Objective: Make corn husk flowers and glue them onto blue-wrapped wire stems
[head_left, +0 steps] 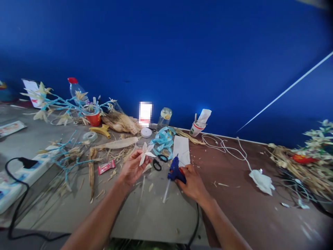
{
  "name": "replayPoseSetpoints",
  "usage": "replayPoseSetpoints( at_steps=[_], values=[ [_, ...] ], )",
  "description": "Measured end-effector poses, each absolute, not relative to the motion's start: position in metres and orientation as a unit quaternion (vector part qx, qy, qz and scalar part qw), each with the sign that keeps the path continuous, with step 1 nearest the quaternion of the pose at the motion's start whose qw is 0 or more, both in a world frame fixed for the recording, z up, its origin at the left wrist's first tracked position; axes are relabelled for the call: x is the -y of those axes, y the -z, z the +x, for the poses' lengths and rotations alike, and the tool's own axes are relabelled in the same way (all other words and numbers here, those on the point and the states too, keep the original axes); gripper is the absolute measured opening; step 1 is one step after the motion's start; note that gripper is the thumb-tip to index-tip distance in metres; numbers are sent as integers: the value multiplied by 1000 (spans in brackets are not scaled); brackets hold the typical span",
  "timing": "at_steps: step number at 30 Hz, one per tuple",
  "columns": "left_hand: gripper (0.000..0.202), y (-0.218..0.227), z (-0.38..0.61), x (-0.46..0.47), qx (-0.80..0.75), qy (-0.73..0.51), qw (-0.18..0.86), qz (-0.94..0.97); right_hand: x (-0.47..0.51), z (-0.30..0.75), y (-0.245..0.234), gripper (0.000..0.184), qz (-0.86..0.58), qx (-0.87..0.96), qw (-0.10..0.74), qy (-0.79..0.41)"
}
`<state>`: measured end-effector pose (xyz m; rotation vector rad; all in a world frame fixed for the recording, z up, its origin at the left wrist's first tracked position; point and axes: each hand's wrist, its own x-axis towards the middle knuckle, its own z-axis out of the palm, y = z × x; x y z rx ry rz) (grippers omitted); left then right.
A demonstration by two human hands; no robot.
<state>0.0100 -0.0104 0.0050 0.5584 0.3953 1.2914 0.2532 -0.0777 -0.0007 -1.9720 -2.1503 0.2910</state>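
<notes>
Between the fingers of my left hand (134, 167) is a pale husk flower (146, 152) with pointed petals spread out. My right hand (191, 182) is wrapped around the handle of a blue glue gun (174, 169); its nozzle points away from me, near a white sheet (181, 147). A clear glue stick (166, 191) sticks out of the gun's rear end. Black-handled scissors (157, 165) lie between my two hands, their blades mostly hidden. Just beyond them is a heap of light blue ribbon (163, 139).
Left of my hands lie blue-wrapped flower branches (68, 163), a red-wrapped sweet (106, 167), a yellow claw clip (100, 130) and dried husks (121, 121). A power strip (28, 177) lies far left. Behind stand a glass jar (164, 118) and a paper cup (197, 128). White cable (225, 146) coils at right.
</notes>
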Motion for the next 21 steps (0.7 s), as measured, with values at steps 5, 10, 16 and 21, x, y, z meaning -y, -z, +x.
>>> replayPoseSetpoints(
  at_steps=[5, 10, 16, 21],
  values=[
    [22, -5, 12, 11, -204, -577, 750, 253, 76, 241, -21, 37, -649, 717, 242, -78],
    [23, -2, 14, 10, -228, -579, 740, 255, 52, 184, -50, 27, -479, 708, 435, -283],
    [21, -4, 10, 10, -226, -577, 736, 271, 36, 136, -51, 16, -430, 650, 528, -338],
    [24, -11, 9, 10, -237, -586, 730, 261, 35, 130, -42, 18, -428, 630, 556, -333]
  ],
)
